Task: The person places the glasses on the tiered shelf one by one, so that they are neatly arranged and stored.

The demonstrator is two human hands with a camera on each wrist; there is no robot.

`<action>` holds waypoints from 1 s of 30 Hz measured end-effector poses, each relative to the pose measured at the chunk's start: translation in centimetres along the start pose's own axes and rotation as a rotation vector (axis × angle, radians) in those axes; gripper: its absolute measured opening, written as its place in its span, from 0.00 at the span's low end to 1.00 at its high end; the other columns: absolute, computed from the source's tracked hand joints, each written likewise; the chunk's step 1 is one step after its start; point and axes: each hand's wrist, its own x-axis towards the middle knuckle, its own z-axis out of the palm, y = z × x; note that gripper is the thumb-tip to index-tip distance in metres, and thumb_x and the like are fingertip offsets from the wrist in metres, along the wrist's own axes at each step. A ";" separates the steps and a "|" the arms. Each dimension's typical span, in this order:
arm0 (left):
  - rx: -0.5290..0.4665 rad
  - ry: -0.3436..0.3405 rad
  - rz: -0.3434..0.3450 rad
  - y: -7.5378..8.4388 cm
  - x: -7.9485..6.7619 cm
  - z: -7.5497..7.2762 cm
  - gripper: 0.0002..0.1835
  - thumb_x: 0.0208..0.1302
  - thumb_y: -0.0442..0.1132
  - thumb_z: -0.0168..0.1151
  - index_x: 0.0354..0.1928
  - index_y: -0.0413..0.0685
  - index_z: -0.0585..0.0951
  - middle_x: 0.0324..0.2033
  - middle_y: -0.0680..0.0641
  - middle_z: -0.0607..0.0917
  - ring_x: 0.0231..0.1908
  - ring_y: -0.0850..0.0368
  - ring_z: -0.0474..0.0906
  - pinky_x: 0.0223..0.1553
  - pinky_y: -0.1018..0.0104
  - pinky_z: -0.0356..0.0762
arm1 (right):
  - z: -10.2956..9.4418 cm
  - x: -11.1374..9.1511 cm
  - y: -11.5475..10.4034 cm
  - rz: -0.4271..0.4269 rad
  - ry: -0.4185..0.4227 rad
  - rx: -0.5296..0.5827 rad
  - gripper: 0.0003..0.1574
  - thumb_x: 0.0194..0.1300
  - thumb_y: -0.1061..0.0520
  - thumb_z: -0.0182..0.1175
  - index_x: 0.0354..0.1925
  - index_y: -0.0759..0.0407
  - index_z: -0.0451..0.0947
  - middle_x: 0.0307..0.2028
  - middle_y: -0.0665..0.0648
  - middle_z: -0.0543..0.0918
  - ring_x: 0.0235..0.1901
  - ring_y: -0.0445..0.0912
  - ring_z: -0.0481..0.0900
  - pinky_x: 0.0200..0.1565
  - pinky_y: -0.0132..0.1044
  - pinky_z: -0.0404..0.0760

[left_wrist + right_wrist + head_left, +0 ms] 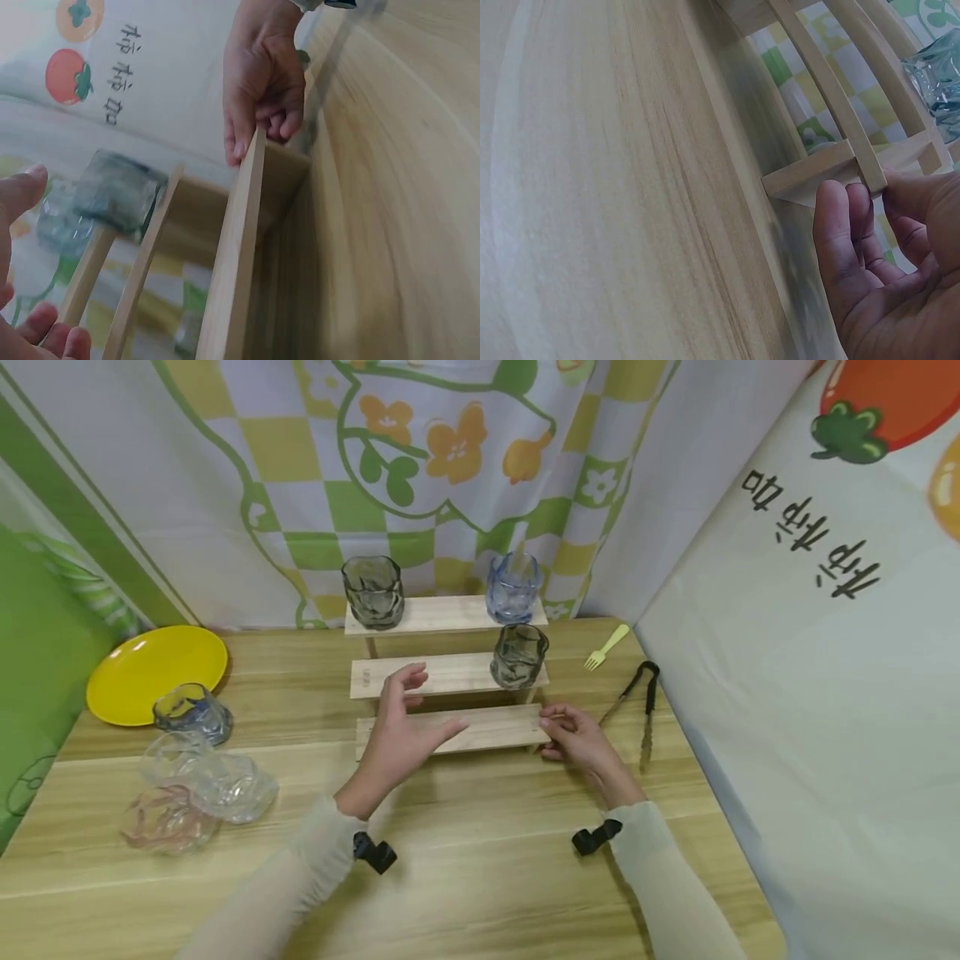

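Right hand (579,745) pinches lowest shelf (491,727) of wooden rack (461,672); left hand (405,731) empty, fingers apart. Apparent step: steadying rack. Next move likely calls for grasping clear glass (238,789).

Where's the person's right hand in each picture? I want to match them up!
Head view: the right hand is right of the middle.
Left wrist view: the right hand is near the top, about halfway across.
Right wrist view: the right hand is at the lower right.
Shared landmark: the lowest shelf board; the hand holds its end in all three pictures.
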 end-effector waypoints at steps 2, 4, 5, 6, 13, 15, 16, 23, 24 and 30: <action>0.017 0.002 -0.014 -0.4 -1.6 -1.9 0.42 0.60 0.48 0.77 0.72 0.54 0.63 0.64 0.46 0.69 0.61 0.48 0.68 0.61 0.47 0.68 | -0.1 0.0 0.1 0.005 0.001 -0.004 0.18 0.77 0.58 0.58 0.59 0.65 0.72 0.48 0.62 0.80 0.31 0.48 0.79 0.39 0.42 0.86; 0.057 0.009 0.002 -1.0 -2.9 -4.0 0.38 0.62 0.44 0.76 0.69 0.49 0.67 0.62 0.44 0.72 0.61 0.49 0.69 0.60 0.45 0.68 | -0.1 0.0 0.2 0.013 0.002 -0.008 0.19 0.77 0.57 0.58 0.60 0.65 0.72 0.49 0.63 0.80 0.31 0.48 0.79 0.39 0.42 0.86; 0.096 0.015 0.021 -1.4 -3.5 -5.0 0.36 0.62 0.43 0.75 0.68 0.45 0.68 0.61 0.43 0.73 0.60 0.49 0.69 0.60 0.44 0.69 | -0.1 0.0 0.2 0.014 0.000 -0.010 0.19 0.77 0.57 0.58 0.60 0.66 0.72 0.49 0.62 0.80 0.31 0.48 0.80 0.40 0.42 0.86; 0.153 0.025 0.040 -1.7 -4.1 -6.1 0.34 0.62 0.41 0.75 0.66 0.43 0.70 0.60 0.42 0.74 0.59 0.48 0.70 0.58 0.44 0.69 | -0.1 0.0 0.2 0.013 -0.002 -0.011 0.20 0.77 0.57 0.58 0.61 0.66 0.71 0.50 0.62 0.80 0.32 0.49 0.80 0.40 0.42 0.86; 0.660 0.137 0.147 -3.0 -8.1 -13.3 0.28 0.55 0.38 0.78 0.56 0.39 0.78 0.50 0.36 0.77 0.51 0.35 0.69 0.50 0.40 0.65 | 0.1 0.0 0.0 0.023 -0.006 0.002 0.21 0.77 0.57 0.58 0.61 0.66 0.71 0.49 0.61 0.79 0.32 0.49 0.80 0.42 0.42 0.86; 0.749 0.130 0.108 -3.2 -9.0 -15.1 0.29 0.54 0.39 0.78 0.56 0.39 0.78 0.51 0.33 0.76 0.52 0.30 0.67 0.50 0.36 0.63 | 0.2 0.0 -0.1 0.027 -0.005 0.004 0.21 0.77 0.57 0.58 0.61 0.66 0.71 0.49 0.61 0.79 0.32 0.49 0.81 0.42 0.42 0.86; 0.784 0.119 0.078 -3.4 -9.4 -15.9 0.30 0.53 0.40 0.78 0.57 0.38 0.77 0.52 0.32 0.75 0.53 0.28 0.66 0.51 0.34 0.61 | 0.1 0.0 0.0 0.027 -0.003 0.005 0.21 0.77 0.57 0.58 0.62 0.67 0.70 0.49 0.61 0.79 0.32 0.50 0.81 0.42 0.42 0.86; 0.874 0.055 -0.073 -4.3 -11.4 -18.8 0.39 0.52 0.41 0.79 0.64 0.36 0.71 0.58 0.25 0.70 0.57 0.20 0.59 0.54 0.25 0.52 | 0.1 -0.1 0.1 0.029 -0.003 0.014 0.21 0.77 0.56 0.58 0.62 0.65 0.71 0.49 0.61 0.79 0.33 0.49 0.81 0.42 0.43 0.86; 0.879 0.055 -0.076 -4.4 -11.5 -18.9 0.40 0.52 0.41 0.79 0.64 0.36 0.70 0.58 0.25 0.70 0.57 0.20 0.59 0.54 0.25 0.52 | 0.1 -0.1 0.1 0.031 -0.002 0.015 0.21 0.77 0.56 0.58 0.62 0.65 0.71 0.49 0.61 0.79 0.32 0.49 0.81 0.42 0.43 0.86; 0.894 0.065 -0.052 -5.1 -11.4 -18.9 0.38 0.51 0.36 0.77 0.64 0.39 0.71 0.59 0.24 0.70 0.57 0.21 0.59 0.57 0.25 0.49 | 0.0 -0.1 0.0 0.035 0.005 0.014 0.22 0.77 0.55 0.58 0.62 0.66 0.70 0.48 0.61 0.79 0.33 0.49 0.81 0.43 0.43 0.86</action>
